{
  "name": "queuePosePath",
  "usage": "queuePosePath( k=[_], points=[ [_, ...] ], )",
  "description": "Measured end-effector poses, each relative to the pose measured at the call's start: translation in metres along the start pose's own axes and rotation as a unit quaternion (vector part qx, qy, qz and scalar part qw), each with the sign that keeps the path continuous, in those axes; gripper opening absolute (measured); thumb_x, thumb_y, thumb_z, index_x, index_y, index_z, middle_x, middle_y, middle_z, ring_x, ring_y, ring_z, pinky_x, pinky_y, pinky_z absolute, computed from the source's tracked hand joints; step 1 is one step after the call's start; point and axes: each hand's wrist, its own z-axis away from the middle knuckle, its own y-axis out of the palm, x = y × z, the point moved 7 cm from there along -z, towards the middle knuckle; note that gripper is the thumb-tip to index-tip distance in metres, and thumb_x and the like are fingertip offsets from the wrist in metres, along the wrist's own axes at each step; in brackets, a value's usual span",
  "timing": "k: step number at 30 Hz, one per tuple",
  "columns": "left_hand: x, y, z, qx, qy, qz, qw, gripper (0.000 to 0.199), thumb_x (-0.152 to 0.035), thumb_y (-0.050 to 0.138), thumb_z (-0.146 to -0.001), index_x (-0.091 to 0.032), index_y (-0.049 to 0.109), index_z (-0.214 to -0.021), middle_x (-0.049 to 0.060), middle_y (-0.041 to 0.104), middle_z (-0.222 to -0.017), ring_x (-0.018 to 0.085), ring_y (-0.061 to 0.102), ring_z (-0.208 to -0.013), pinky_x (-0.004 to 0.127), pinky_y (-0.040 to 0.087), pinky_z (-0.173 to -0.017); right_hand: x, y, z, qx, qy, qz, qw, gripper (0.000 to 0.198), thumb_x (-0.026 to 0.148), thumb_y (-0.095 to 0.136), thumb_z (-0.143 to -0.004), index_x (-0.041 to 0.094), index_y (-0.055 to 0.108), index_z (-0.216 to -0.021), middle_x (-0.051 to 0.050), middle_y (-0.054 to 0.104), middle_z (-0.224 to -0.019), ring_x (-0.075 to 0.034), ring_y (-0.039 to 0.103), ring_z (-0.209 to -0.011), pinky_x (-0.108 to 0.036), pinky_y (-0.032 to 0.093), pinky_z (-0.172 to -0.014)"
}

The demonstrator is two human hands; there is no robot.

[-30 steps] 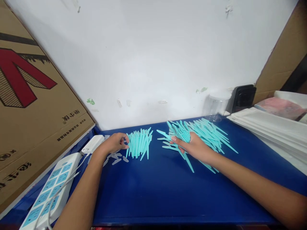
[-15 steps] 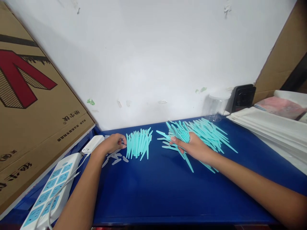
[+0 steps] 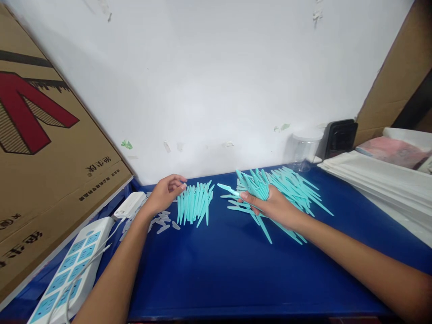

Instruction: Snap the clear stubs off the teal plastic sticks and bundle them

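Observation:
My right hand (image 3: pixel 266 204) is closed around a bundle of thin teal eyebrow razors (image 3: pixel 254 183). One razor (image 3: pixel 227 189) juts out to the left past the thumb, its pale tip free. Beneath and beyond this hand spreads a loose pile of more teal razors (image 3: pixel 297 189). My left hand (image 3: pixel 168 192) hovers at the upper left end of a neater row of teal razors (image 3: pixel 195 203). Its fingers are loosely curved and parted from the thumb, with nothing visible in them. Small clear plastic caps (image 3: pixel 164 222) lie scattered below the left wrist, partly hidden by the forearm.
On the left, a white power strip (image 3: pixel 72 265) with cables and a white adapter (image 3: pixel 130 204) lie beside a large cardboard box (image 3: pixel 60 148). A clear jar (image 3: pixel 305 150) stands by the wall. White stacked sheets (image 3: pixel 374 175) occupy the right side of the blue table (image 3: pixel 229 274).
My left hand has risen slightly, and its fingers have parted. One razor now points out further from my right hand, which stays in nearly the same place.

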Motion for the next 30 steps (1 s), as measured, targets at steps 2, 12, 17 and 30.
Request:
queuePosePath(
  k=[2,12,17,30],
  points=[
    [-0.011,0.012,0.001,-0.023,-0.005,0.122,0.992,0.049,-0.05,0.074,-0.084,-0.017,0.066,-0.119,0.007,0.069,-0.093,0.018,0.065,-0.077,0.028,0.05,-0.065,0.001,0.0,0.001,0.001,-0.003,0.012,1.0,0.062,0.076,0.072,-0.071,0.02,0.071,-0.098,-0.004,0.068,-0.061,-0.032,0.071,-0.09,-0.04,0.053,-0.081],
    [-0.025,0.061,0.01,-0.009,-0.03,0.279,0.96,0.038,-0.043,0.082,-0.08,-0.014,0.077,-0.105,0.013,0.079,-0.096,0.02,0.071,-0.076,0.028,0.051,-0.061,0.015,0.006,0.003,0.041,-0.064,0.05,0.996,0.048,0.069,0.066,-0.083,0.023,0.064,-0.07,0.001,0.061,-0.056,-0.02,0.059,-0.063,-0.036,0.048,-0.076],
    [-0.031,0.064,0.011,-0.004,-0.028,0.28,0.959,0.039,-0.045,0.083,-0.078,-0.015,0.078,-0.103,0.013,0.08,-0.096,0.022,0.073,-0.075,0.029,0.051,-0.06,0.022,0.011,0.004,0.07,-0.113,0.053,0.99,0.052,0.068,0.059,-0.088,0.021,0.064,-0.067,0.003,0.054,-0.052,-0.015,0.047,-0.051,-0.032,0.044,-0.065],
    [-0.031,0.062,0.01,-0.026,-0.021,0.249,0.968,0.035,-0.046,0.08,-0.081,-0.014,0.077,-0.094,0.012,0.08,-0.091,0.022,0.073,-0.072,0.028,0.051,-0.058,0.023,0.01,0.006,0.064,-0.095,0.072,0.991,0.055,0.07,0.058,-0.088,0.023,0.055,-0.059,0.002,0.054,-0.053,-0.017,0.05,-0.053,-0.034,0.046,-0.07]
  ],
)
